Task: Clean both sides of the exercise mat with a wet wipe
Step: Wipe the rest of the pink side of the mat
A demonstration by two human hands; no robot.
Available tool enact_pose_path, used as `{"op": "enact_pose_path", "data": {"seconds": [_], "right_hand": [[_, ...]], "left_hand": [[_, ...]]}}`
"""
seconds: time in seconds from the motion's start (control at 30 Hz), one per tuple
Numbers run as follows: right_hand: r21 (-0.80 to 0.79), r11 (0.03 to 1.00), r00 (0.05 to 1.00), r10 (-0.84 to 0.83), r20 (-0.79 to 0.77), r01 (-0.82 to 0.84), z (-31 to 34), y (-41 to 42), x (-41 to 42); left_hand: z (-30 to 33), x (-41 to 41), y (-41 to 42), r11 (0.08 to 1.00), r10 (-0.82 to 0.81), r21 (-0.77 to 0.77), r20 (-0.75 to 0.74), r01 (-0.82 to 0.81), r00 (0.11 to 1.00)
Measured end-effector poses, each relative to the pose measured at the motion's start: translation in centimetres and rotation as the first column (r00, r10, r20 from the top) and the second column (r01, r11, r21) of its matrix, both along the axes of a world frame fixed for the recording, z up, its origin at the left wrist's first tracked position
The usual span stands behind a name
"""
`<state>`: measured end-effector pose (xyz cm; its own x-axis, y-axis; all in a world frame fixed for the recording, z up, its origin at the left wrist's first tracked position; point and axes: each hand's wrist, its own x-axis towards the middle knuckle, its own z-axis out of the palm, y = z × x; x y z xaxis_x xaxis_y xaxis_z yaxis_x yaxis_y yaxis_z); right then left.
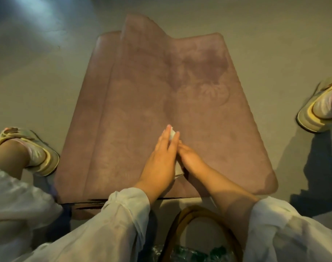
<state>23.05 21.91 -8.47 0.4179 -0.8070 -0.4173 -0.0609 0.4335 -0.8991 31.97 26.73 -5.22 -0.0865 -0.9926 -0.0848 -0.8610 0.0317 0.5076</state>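
The exercise mat (142,110) lies flat on the grey floor (38,82) in front of the person, mauve, with a fold running down its left part and a darker damp patch (205,67) toward its far right corner. Both forearms reach forward from pale rolled-up sleeves (123,210) and meet over the near middle of the mat. The left hand (161,161) lies palm down with its fingers straight and close together, pointing away from the person. The wet wipe (172,133) shows as a small white piece between its fingertips, and a pale edge shows again at the heel of the hand. The right hand (189,157) rests alongside, touching the left, its fingers extended toward the wipe; whether it pinches the wipe cannot be told. A sandalled foot (34,154) stands at the mat's left edge and another (320,108) to the right, apart from it. A bag with a brown handle (180,233) sits nearest the person, below the mat's near edge.
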Motion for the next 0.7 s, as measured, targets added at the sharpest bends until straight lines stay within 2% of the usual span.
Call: {"op": "enact_pose_path", "data": {"seconds": [0.07, 0.1, 0.17, 0.23, 0.3, 0.4, 0.47, 0.53, 0.6, 0.63, 0.67, 0.7], "right_hand": [[0.105, 0.978, 0.979, -0.187, 0.079, 0.178, 0.5, -0.2, -1.1], [0.107, 0.961, 0.963, -0.261, 0.064, 0.253, 0.3, -0.3, -1.7], [0.014, 0.931, 0.93, -0.364, -0.056, 0.365, -0.4, -0.3, -2.9], [-0.11, 0.909, 0.894, -0.416, -0.166, 0.403, -0.8, -0.1, -3.8], [-0.252, 0.901, 0.872, -0.415, -0.261, 0.353, -1.0, 0.1, -4.7], [-0.434, 0.883, 0.816, -0.378, -0.437, 0.177, -1.4, 0.3, -5.7], [-0.483, 0.875, 0.75, -0.346, -0.564, 0.041, -1.8, 0.7, -6.0], [-0.492, 0.869, 0.678, -0.33, -0.657, -0.053, -2.0, 0.8, -6.3], [-0.464, 0.878, 0.592, -0.313, -0.743, -0.119, -2.2, 0.9, -6.6], [-0.444, 0.883, 0.538, -0.302, -0.787, -0.154, -2.3, 0.9, -6.7], [-0.426, 0.885, 0.484, -0.293, -0.825, -0.19, -2.4, 0.9, -6.8], [-0.417, 0.882, 0.438, -0.292, -0.85, -0.22, -2.5, 0.9, -6.8]], "left_hand": [[-0.9, -1.1, -0.3, 0.995, -0.086, 0.059, 0.088, 0.081, 0.992], [-1.4, -1.6, -0.5, 0.99, -0.081, 0.126, 0.164, 0.061, 0.983], [-2.3, -2.2, -0.6, 0.973, -0.112, 0.231, 0.393, 0.02, 0.913], [-3.0, -2.1, -0.8, 0.956, -0.235, 0.283, 0.569, 0.081, 0.788], [-3.4, -0.8, -1.7, 0.943, -0.283, 0.318, 0.615, 0.097, 0.736], [-2.4, 3.0, -4.1, 0.972, -0.148, 0.235, 0.65, -0.012, 0.745], [-1.7, 5.4, -5.2, 0.975, -0.031, 0.188, 0.64, -0.117, 0.768], [-2.0, 6.4, -5.4, 0.978, 0.003, 0.168, 0.58, -0.123, 0.815], [-2.7, 5.5, -4.3, 0.994, -0.104, 0.088, 0.544, 0.066, 0.833], [-2.9, 4.6, -3.4, 0.974, -0.224, 0.115, 0.521, 0.193, 0.823], [-3.2, 3.4, -2.3, 0.939, -0.333, 0.107, 0.517, 0.327, 0.788], [-3.2, 1.9, -1.2, 0.889, -0.451, 0.18, 0.5, 0.421, 0.739]]}}
